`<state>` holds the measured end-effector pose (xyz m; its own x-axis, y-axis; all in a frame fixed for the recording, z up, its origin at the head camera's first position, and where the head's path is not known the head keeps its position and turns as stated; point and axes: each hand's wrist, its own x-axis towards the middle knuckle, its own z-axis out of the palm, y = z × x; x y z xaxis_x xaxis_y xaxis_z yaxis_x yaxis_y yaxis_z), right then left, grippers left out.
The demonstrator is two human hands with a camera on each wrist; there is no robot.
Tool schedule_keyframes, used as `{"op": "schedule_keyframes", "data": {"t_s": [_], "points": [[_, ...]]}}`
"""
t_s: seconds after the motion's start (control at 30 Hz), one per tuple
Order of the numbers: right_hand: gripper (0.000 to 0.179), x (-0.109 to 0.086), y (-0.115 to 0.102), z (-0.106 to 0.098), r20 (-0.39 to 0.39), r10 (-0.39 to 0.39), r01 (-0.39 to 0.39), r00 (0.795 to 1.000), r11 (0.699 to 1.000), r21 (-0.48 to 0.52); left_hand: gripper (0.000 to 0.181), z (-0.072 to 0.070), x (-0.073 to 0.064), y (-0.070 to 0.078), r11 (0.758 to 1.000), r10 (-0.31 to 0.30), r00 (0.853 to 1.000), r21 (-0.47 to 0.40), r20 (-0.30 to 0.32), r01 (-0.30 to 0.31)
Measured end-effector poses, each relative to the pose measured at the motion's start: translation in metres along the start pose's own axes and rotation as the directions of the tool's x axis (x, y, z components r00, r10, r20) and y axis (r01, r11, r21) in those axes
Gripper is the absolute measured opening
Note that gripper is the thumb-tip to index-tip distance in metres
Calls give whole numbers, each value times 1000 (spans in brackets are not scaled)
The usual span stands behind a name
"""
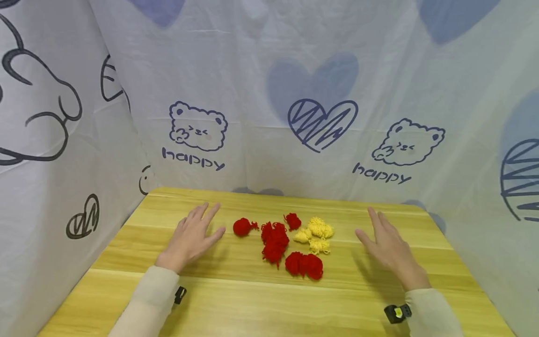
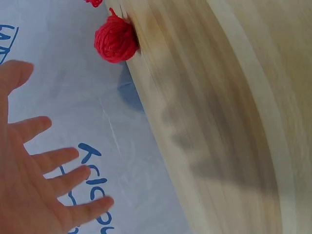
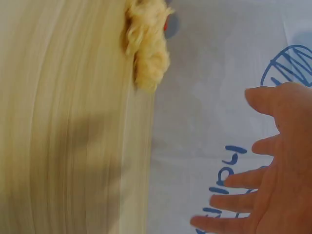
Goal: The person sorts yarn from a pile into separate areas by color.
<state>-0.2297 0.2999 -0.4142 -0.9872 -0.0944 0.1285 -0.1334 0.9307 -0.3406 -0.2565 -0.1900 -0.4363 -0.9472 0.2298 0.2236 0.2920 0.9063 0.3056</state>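
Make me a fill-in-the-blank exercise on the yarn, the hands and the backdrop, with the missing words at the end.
1. The ball of yarn nearest the left hand is ____ in color.
2. The yarn bundles nearest the right hand are colored ____.
3. On the table, all the yarn lies ____ the two hands.
4. On the backdrop, the word under both small bears is ____.

Missing words: red; yellow; between; happy

Red yarn (image 1: 275,243) and yellow yarn (image 1: 321,228) are seen, fuzzy and matt. The wood-grain tabletop (image 1: 236,309) is smoothly finished, backed by creased cloth (image 1: 248,84).
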Motion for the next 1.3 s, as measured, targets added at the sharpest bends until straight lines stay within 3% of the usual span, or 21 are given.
{"op": "schedule_keyframes", "data": {"t_s": [0.17,0.37,0.63,0.77,1.03,1.3], "points": [[76,2,-13,3,-24,-100,102,995,986,134,66,5,3,8,993,72,997,-93,-25,-74],[60,-3,-35,13,-43,-172,177,984,957,229,66,14,6,25,967,144,989,-209,-27,-147],[50,-4,-65,32,23,-244,224,969,918,328,60,29,7,49,936,200,980,-296,7,-189],[45,-4,-76,41,75,-269,228,960,910,345,58,38,9,60,922,231,972,-327,32,-209],[34,-5,-81,54,75,-361,327,930,901,285,58,51,12,76,906,245,966,-374,86,-196],[37,-5,-85,60,101,-343,303,934,909,285,60,57,17,83,906,258,960,-373,112,-200]]}}
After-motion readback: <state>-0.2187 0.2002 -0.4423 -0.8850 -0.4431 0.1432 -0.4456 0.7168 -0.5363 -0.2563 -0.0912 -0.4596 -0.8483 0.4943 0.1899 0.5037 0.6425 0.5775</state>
